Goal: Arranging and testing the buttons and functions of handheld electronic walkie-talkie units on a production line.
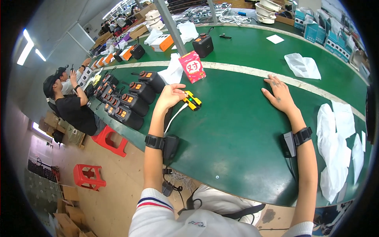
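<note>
My left hand (170, 97) is closed at the left end of a small yellow-and-black device (192, 101), its fingertips pinched together there. A green light shows on the device. A white cable (176, 117) runs from it down past my left wrist. Just beyond stands a pink-red packet (192, 66), with a crumpled white bag (173, 71) on its left. Farther right, my right hand (279, 94) lies on the green tabletop (237, 130), fingers outstretched and holding nothing. Each wrist wears a black strap with a dark box.
Several black-and-orange devices (136, 94) stand in rows at the left. A black box-shaped unit (203, 45) sits past the pale divider strip (237, 70). White plastic bags (331, 146) lie at the right edge. Two people (73, 102) sit at the left; red stools (89, 176) stand on the floor.
</note>
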Available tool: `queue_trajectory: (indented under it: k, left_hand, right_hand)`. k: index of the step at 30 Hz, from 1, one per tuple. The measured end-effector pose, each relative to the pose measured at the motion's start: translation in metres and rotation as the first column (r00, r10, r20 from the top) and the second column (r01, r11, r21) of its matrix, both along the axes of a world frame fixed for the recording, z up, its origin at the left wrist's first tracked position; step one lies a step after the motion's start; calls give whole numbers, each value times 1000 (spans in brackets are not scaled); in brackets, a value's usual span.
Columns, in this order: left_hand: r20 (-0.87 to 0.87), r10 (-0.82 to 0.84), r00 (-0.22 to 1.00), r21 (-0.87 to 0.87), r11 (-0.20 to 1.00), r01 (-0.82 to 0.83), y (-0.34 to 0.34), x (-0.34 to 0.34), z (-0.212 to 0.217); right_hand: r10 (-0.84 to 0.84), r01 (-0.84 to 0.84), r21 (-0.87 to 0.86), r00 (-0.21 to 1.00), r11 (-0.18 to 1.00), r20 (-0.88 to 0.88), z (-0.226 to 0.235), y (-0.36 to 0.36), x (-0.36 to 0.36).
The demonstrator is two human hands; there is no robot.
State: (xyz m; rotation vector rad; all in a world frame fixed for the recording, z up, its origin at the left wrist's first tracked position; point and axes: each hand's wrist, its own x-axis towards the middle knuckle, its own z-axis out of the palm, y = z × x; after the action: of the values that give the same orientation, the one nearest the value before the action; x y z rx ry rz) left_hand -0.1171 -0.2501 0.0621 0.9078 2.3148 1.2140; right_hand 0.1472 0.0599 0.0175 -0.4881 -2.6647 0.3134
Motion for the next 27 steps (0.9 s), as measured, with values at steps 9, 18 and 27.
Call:
queue_trajectory:
  k: [9, 18, 27]
  left_hand:
    - [254, -22, 967, 33, 999, 14, -9, -5, 3]
    - [443, 17, 897, 225, 966, -129, -16, -9, 2]
    - [182, 74, 980, 778, 598, -190, -37, 55, 67]
  right_hand:
    - [-5, 5, 1, 1000, 1000, 18, 0, 0, -1]
    - [2, -2, -9, 1000, 1000, -8, 4, -3, -1]
    - [218, -215, 39, 962, 976, -162, 43, -27, -74]
